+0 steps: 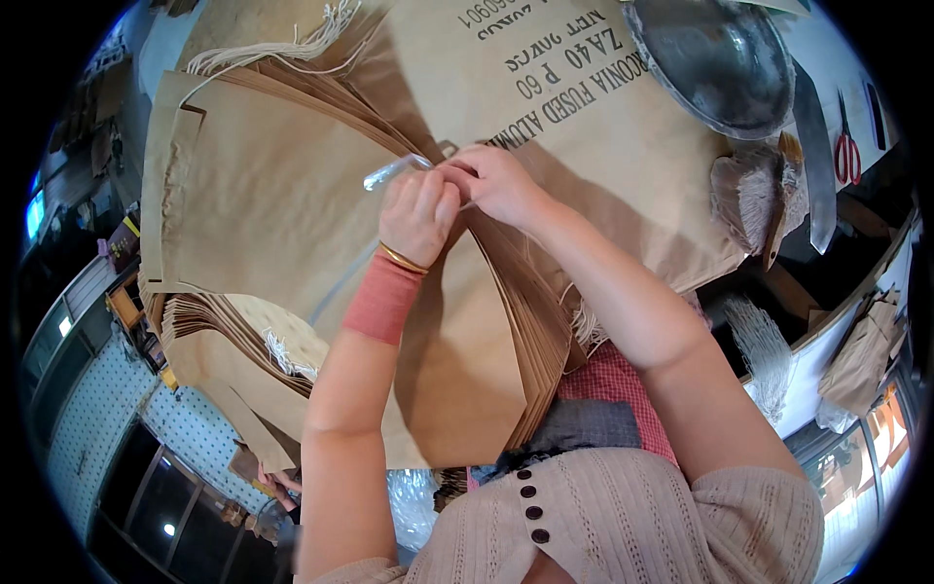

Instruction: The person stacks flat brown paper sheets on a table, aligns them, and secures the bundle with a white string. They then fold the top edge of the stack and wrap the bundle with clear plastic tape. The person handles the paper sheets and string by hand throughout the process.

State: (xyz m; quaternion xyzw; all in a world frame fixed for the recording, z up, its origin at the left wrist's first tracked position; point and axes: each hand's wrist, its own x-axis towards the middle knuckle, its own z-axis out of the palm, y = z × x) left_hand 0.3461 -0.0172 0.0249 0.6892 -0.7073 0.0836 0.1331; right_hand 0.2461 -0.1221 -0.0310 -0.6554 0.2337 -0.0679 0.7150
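A bundle of stacked brown paper bags lies in front of me, pinched in at its middle. A clear plastic strip crosses the stack at this narrow waist, and its shiny loose end sticks out past my knuckles. My left hand, below a red wrist cover and a gold bangle, is closed on the strip. Touching it, my right hand has its fingers pinched on the strip at the same spot; the fingertips are partly hidden. White strings trail from the bundle's far edge.
Under the bundle lies a large printed paper sack. A metal bowl, a long blade, a brush and red-handled scissors are at right. Another bag stack sits at left. Another person's hand shows at lower left.
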